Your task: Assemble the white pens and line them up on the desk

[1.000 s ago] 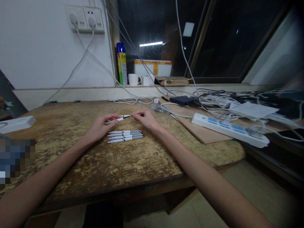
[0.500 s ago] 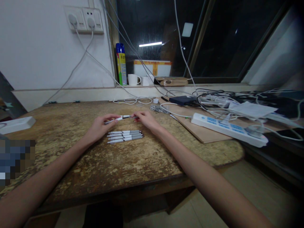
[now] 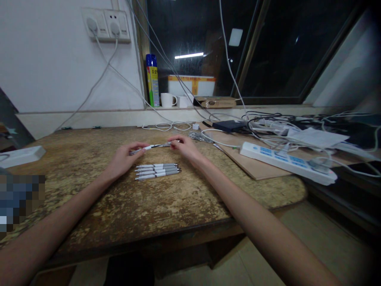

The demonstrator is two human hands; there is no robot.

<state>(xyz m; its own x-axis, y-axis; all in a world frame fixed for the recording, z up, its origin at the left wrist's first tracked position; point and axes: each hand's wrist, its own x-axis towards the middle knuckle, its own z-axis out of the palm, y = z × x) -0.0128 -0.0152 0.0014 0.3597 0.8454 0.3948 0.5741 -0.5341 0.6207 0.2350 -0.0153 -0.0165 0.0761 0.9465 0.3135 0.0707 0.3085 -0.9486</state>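
My left hand (image 3: 126,158) pinches the white barrel of a pen (image 3: 148,147) above the worn wooden table. Its dark refill reaches out to the right, toward my right hand (image 3: 183,147). Between the fingers of that right hand is a grey pen part (image 3: 168,144), at the refill's right end; whether it touches the refill is too small to tell. Nearer to me, several white and grey pens (image 3: 157,171) lie side by side in a row. A small clear plastic bag (image 3: 199,137) rests behind my right hand.
A white power strip (image 3: 287,162) and a brown board (image 3: 250,161) lie at the right, beside tangled cables. At the far left is a white box-like object (image 3: 25,156). A spray can (image 3: 152,81) and a white mug (image 3: 168,99) stand on the sill.
My right hand has shifted slightly, and the grey part now shows more clearly between its fingers. My left hand has hardly moved. The row of pens is unchanged.
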